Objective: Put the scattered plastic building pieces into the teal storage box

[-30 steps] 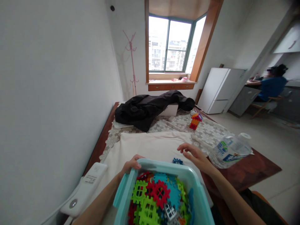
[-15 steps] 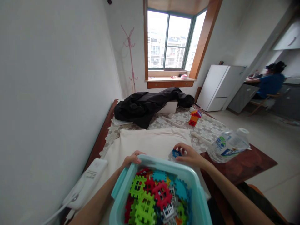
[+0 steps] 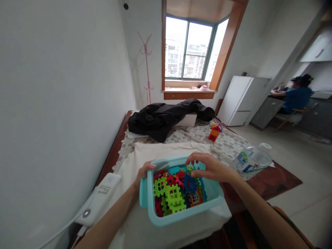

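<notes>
A light teal plastic bin (image 3: 185, 216) stands on the white cloth, filled with interlocking plastic building pieces. My left hand (image 3: 144, 172) grips the bin's left rim, with its fingers over the edge. Over the bin's right back part is my right hand (image 3: 207, 166), its fingers apart and curved downward, with nothing held between them. Just below those fingertips a dark blue notched piece (image 3: 190, 183) lies on the pile. Lime green window pieces (image 3: 174, 196) fill the left side, and an orange piece (image 3: 195, 197) shows at the front right.
A large clear plastic bottle (image 3: 252, 159) stands to the right. Farther back are a small orange block model (image 3: 214, 132) and a black cloth (image 3: 155, 121). A white power strip (image 3: 102, 195) lies at left by the wall. A person in blue (image 3: 298, 98) sits far right.
My right hand has moved from behind the bin to above it, and the blue piece it held now rests on the pile. The bin appears farther forward, still held by my left hand.
</notes>
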Tool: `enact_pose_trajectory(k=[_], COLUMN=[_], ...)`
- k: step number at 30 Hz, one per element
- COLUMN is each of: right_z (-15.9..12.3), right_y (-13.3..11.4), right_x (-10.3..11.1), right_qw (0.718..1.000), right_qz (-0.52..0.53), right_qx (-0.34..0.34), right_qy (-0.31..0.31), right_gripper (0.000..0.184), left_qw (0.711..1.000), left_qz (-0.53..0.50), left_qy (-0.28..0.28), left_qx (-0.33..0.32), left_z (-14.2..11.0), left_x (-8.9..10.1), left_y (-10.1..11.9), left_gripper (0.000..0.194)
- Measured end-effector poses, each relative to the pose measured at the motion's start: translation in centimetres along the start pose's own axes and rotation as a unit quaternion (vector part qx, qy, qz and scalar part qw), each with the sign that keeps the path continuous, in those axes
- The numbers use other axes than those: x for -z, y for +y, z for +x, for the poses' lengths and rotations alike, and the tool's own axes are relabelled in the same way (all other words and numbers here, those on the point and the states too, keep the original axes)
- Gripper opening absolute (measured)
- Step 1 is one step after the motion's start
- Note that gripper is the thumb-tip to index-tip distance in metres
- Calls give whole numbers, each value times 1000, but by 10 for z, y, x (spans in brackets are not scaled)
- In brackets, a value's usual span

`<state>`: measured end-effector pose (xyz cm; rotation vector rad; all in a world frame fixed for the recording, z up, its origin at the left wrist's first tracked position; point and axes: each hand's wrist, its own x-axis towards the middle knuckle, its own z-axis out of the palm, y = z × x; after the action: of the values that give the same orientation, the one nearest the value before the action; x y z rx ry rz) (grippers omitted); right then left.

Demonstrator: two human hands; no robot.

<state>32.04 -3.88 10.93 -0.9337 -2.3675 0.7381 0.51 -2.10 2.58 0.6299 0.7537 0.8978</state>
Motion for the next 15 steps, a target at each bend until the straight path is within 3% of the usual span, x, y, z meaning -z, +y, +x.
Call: enact_pose_trajectory(k=[4, 8, 10, 12, 15], right_z=[-2, 2, 5, 9, 11], right_y=[-19, -20, -12, 2, 33], right_x=[-11, -16, -11, -3, 4], right_qw=[994, 989, 992, 998, 990], right_qz=[-69, -88, -59, -6, 100], right_qx=[1, -6, 1, 23, 41], right_qy=[-83, -116, -113, -58, 95], right_gripper=[54, 62, 57, 47, 41], left_qw=[1000, 999, 999, 999, 999], left_qz=[14, 21, 23, 28, 40], left_qy=[25, 38, 34, 23, -12], left_qx=[-8, -26, -30, -28, 6], left_z=[0, -1, -2, -3, -4], left_x=[0, 1, 1, 1, 0], left_y=[0, 0, 0, 1, 4], left_gripper=[31, 34, 34, 33, 35])
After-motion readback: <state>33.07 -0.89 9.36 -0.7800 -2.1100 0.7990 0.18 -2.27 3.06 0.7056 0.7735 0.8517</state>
